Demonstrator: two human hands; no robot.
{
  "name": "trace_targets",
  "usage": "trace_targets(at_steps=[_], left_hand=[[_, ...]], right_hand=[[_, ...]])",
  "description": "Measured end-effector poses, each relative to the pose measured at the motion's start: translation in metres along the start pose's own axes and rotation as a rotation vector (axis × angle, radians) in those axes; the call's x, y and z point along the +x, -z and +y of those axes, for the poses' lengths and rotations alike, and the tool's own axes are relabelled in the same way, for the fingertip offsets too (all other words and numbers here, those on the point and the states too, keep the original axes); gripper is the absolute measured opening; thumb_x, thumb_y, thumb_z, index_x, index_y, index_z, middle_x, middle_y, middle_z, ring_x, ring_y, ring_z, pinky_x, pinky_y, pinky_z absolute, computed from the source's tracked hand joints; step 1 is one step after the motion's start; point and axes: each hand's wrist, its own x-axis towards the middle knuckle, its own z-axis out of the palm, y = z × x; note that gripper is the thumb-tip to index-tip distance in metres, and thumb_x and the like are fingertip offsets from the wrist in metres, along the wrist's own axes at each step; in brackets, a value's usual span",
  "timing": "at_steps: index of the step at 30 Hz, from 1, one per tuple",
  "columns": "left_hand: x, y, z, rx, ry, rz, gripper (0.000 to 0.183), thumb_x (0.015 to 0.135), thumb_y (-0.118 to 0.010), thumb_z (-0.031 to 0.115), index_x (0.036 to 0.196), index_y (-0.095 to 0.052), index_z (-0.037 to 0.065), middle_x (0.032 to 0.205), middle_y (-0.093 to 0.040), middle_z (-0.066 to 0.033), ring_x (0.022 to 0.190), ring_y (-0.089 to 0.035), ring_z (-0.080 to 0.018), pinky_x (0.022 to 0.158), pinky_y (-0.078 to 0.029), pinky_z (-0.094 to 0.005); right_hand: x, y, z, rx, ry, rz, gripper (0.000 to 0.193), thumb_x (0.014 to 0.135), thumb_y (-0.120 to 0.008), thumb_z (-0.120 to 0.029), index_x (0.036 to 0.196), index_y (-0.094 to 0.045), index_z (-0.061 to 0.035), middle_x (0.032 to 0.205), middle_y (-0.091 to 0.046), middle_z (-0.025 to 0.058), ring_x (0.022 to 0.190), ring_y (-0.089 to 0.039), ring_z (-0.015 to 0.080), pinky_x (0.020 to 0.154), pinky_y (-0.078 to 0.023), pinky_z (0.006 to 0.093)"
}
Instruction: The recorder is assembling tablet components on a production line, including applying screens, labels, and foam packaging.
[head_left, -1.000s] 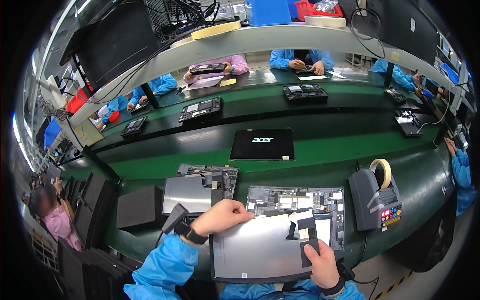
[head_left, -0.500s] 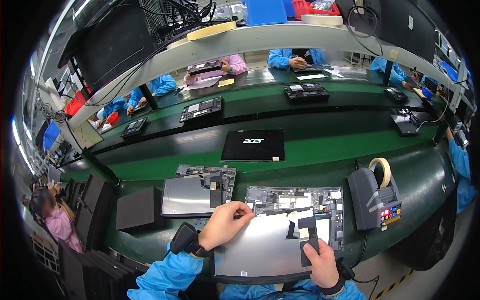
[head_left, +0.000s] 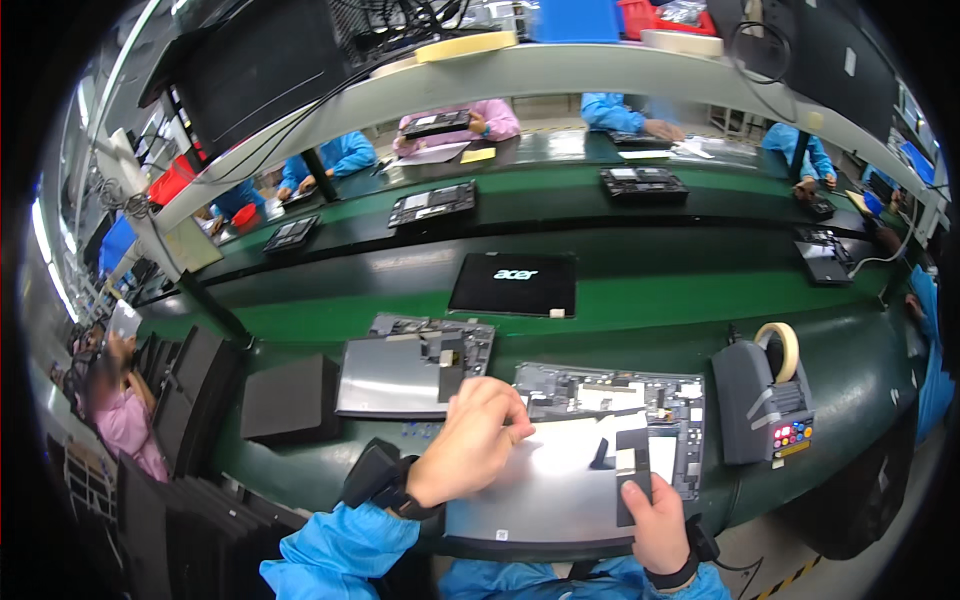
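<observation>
Right at the front edge of the green workbench (head_left: 860, 375), a silver display panel (head_left: 550, 495) sits back side up, its top edge overlapping an opened laptop base (head_left: 605, 388). Right hand (head_left: 662, 525) has its right side gripped, thumb on top by the black strip. Left hand (head_left: 472, 445) is over the top left part, thumb and fingertips close together, can't tell if they're pinching anything. Gray tape dispenser (head_left: 748, 410) off to the right, black foam block (head_left: 291, 400) well to the left.
</observation>
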Motion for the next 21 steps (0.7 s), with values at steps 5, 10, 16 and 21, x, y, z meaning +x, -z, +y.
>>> trace_targets(at_steps=[5,10,16,21], left_hand=[[-0.064,0.033,-0.081,0.109,0.453,0.218,0.009,0.073,-0.071,0.009,0.076,-0.065,0.004,0.086,-0.061,-0.0127,0.088,-0.055,-0.0306,0.08,-0.043,-0.0368],[-0.111,-0.028,-0.162,0.253,0.678,0.358,0.017,0.071,-0.076,0.02,0.073,-0.069,0.004,0.081,-0.061,-0.0151,0.081,-0.056,-0.0335,0.073,-0.045,-0.0411],[-0.127,-0.035,-0.178,0.168,0.662,0.645,0.022,0.072,-0.074,0.009,0.078,-0.054,0.002,0.074,-0.056,-0.0132,0.068,-0.055,-0.0279,0.063,-0.044,-0.0368],[-0.131,-0.012,-0.128,-0.62,0.512,0.851,0.023,0.091,-0.057,0.016,0.107,-0.055,-0.001,0.1,-0.062,-0.0109,0.088,-0.059,-0.0155,0.077,-0.048,-0.0294]], right_hand=[[-0.006,-0.002,-0.007,0.175,0.007,0.021,0.018,0.094,-0.051,-0.007,0.108,-0.052,0.0036,0.098,-0.064,0.0099,0.086,-0.062,0.0149,0.078,-0.05,0.0285],[-0.007,-0.001,-0.007,0.144,0.005,-0.042,0.018,0.094,-0.051,-0.008,0.108,-0.053,0.0035,0.1,-0.063,0.0104,0.088,-0.061,0.015,0.08,-0.05,0.0287],[-0.009,0.005,-0.011,0.308,-0.15,-0.082,0.028,0.095,-0.048,-0.01,0.118,-0.051,0.0051,0.108,-0.063,0.012,0.094,-0.062,0.0182,0.084,-0.05,0.0307],[-0.005,-0.017,-0.037,0.477,-0.408,-0.227,0.032,0.097,-0.049,-0.015,0.122,-0.047,0.0056,0.11,-0.06,0.0121,0.094,-0.062,0.0175,0.083,-0.051,0.0313]])
